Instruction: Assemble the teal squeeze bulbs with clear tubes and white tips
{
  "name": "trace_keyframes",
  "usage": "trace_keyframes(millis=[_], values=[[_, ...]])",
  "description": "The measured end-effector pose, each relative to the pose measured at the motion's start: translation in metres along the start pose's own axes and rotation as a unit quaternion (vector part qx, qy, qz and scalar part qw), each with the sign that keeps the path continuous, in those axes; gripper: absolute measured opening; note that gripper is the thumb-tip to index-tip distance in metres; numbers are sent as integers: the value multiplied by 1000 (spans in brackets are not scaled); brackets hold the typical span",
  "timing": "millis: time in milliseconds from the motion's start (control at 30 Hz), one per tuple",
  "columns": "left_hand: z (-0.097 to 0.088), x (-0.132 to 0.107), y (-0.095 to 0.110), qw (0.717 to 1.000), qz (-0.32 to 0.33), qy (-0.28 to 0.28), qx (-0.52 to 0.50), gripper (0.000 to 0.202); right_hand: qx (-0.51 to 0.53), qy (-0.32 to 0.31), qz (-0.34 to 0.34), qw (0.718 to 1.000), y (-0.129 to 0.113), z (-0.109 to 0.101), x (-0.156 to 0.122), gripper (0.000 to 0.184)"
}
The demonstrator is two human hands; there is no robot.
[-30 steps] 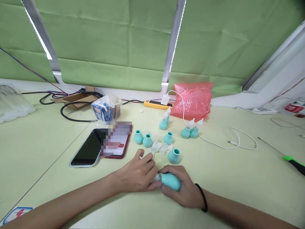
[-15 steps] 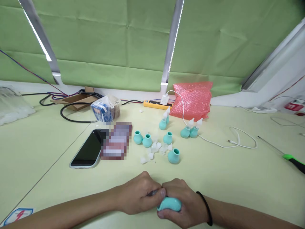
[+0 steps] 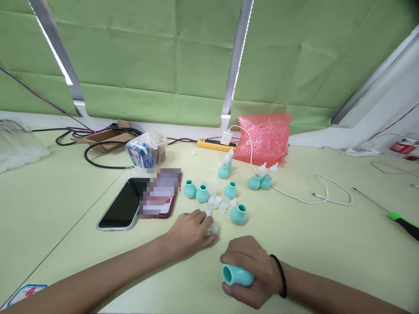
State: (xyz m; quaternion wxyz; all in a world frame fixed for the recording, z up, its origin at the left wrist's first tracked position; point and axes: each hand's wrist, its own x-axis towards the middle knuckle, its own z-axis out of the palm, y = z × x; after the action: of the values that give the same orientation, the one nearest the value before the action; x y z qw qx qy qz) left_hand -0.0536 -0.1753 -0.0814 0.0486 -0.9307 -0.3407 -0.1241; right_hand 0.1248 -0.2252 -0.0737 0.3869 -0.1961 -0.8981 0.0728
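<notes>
My right hand [image 3: 250, 266] is wrapped round a teal rubber bulb [image 3: 242, 276], which lies on its side with its round open mouth turned left. My left hand [image 3: 191, 231] is low over the table, its thumb and fingers closed on a small clear plastic piece [image 3: 212, 230]. Just beyond it lie several loose translucent white nozzle pieces [image 3: 213, 201]. Around these stand open teal bulbs, the nearest one [image 3: 238, 214] to the right of the pile. Farther back, several bulbs carry white nozzles, among them a pair at the right [image 3: 260, 179].
A dark-screened phone [image 3: 119, 204] and a red-edged phone [image 3: 161, 196] lie at the left. Behind are a wrapped blue packet [image 3: 142, 150], a yellow power strip [image 3: 214, 144] and a pink bubble-wrap bag [image 3: 263, 139]. A white cable [image 3: 304, 200] and a green-black screwdriver [image 3: 397, 218] are rightward.
My hands have parted. My left hand has moved forward and left, off the bulb, with the clear piece in it. The bulb's mouth now shows in my right hand.
</notes>
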Motion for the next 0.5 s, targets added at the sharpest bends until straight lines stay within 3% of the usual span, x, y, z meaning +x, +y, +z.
trace_keyframes(millis=[200, 300, 400, 500], values=[[-1, 1, -1, 999, -52, -15, -4, 22, 80, 78, 24, 993, 11, -9, -1, 22], [0, -1, -2, 998, -60, -10, -23, 24, 71, 216, 38, 973, 28, -18, 0, 24], [0, -2, -2, 997, -50, 15, -47, 22, -22, 356, 113, 927, 49, -28, 3, 22], [-1, -2, -1, 998, -32, 33, -53, 19, -51, 334, 205, 919, 68, -34, 4, 18]])
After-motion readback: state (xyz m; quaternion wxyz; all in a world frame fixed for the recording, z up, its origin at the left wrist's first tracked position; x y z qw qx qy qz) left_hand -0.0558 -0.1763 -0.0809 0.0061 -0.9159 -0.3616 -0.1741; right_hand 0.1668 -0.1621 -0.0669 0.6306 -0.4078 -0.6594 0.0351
